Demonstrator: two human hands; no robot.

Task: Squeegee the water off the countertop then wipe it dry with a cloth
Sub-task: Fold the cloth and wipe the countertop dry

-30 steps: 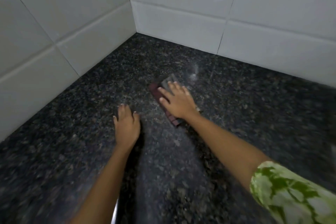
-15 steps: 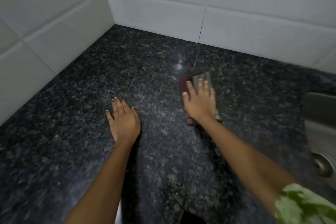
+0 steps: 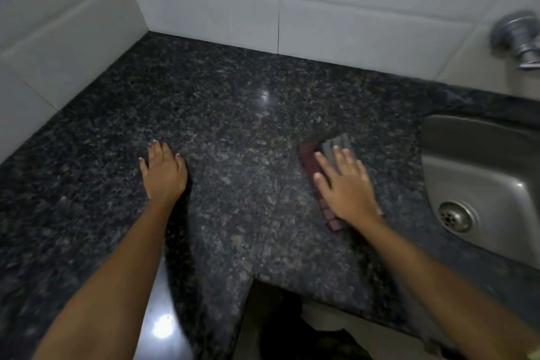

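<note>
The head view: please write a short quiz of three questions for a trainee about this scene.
1. True or false: the left hand lies flat on the countertop and holds nothing.
2. What lies under the right hand? A) a sponge B) a folded cloth C) a squeegee
3. Fill in: the steel ____ is on the person's right.

Key: 1 true; 2 B; 3 sink.

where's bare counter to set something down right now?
Bare granite countertop runs from the corner tiles forward to the left hand, and between that hand and the cloth under the right hand. It is crowded on the right: only a narrow strip separates cloth from sink.
</note>
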